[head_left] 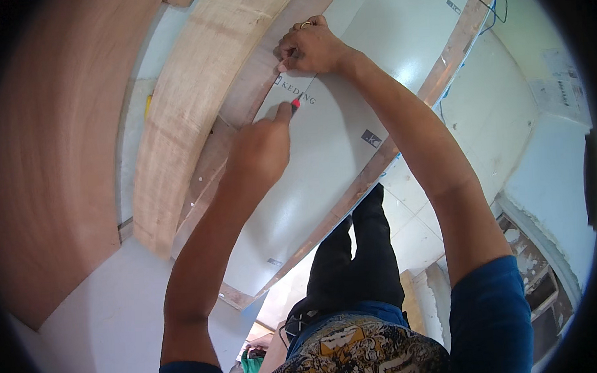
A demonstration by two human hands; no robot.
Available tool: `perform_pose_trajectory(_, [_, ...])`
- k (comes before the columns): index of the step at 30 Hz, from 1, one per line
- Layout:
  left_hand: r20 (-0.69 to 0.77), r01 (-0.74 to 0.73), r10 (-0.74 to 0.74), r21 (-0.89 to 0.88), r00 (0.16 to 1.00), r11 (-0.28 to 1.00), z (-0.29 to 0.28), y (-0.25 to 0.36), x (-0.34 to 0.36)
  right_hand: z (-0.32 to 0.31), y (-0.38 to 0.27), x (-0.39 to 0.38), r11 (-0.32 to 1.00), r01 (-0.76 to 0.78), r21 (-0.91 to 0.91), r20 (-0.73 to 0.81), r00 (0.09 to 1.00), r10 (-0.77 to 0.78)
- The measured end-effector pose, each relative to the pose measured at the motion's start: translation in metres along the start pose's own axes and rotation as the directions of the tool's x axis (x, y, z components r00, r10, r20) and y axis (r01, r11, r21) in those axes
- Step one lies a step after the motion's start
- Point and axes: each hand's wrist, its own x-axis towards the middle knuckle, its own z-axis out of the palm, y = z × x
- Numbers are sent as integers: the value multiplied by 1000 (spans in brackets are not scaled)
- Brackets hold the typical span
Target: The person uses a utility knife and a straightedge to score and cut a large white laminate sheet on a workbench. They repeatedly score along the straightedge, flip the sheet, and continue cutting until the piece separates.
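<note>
A glossy grey sheet [310,153] with printed marks lies on a long wooden board [367,174], whose bare edges show along both sides. My left hand [261,148] is closed around a small red and black cutter knife [295,104]. The fist hides most of the handle, and the knife's tip is at the sheet's surface near its far edge. Just beyond it, my right hand [313,49], with a ring on one finger, has curled fingers and a thumb at the sheet's edge. What lies inside that grip is partly hidden.
Left of the sheet lies a long pale plywood strip [197,104], and past it stands a large reddish-brown wood panel [67,162]. Thin dark wires [499,8] hang beyond the board's far right. A dusty rack or crate [542,290] stands at lower right.
</note>
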Motion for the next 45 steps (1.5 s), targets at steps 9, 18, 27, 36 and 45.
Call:
perform_pose_trajectory(9, [160,28,-46,109,986,994,7,-11,-35,8,11,-6,1000,10,29,-80,997,-8])
perform_pose_trajectory(18, [100,37,-34,-28,994,999,-1,-21,-50,1,10,2,998,2,66,-66,998,2])
perform_pose_trajectory(27, [198,36,-13,-114,980,993,-21,-39,-45,-14,-31,-9,980,-83,-178,-93,993,67])
perform_pose_trajectory(36, [158,-20,39,-120,987,993,-14,-39,-53,78,-121,-123,904,-377,-201,-422,866,267])
perform_pose_trajectory(45, [75,-77,80,-37,994,996,21,-41,-55,69,-130,-118,844,-480,-240,-310,861,402])
